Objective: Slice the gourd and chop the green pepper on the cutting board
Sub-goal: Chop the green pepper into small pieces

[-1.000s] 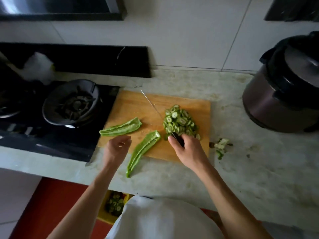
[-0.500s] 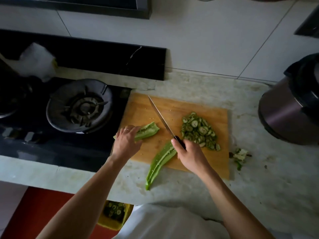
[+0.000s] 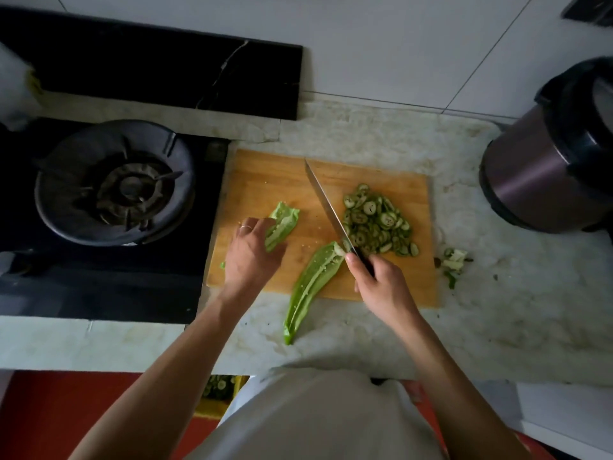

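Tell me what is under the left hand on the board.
The left hand holds one green pepper half on the cutting board. The half's upper end shows; its lower part is covered by the hand.

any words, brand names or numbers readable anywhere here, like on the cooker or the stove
None can be read.
Cooker: no label or brand shows on its side.
Stove: no markings legible; the small pale patch by its rear right corner is too blurred to read.
Cutting board and knife: no print visible.
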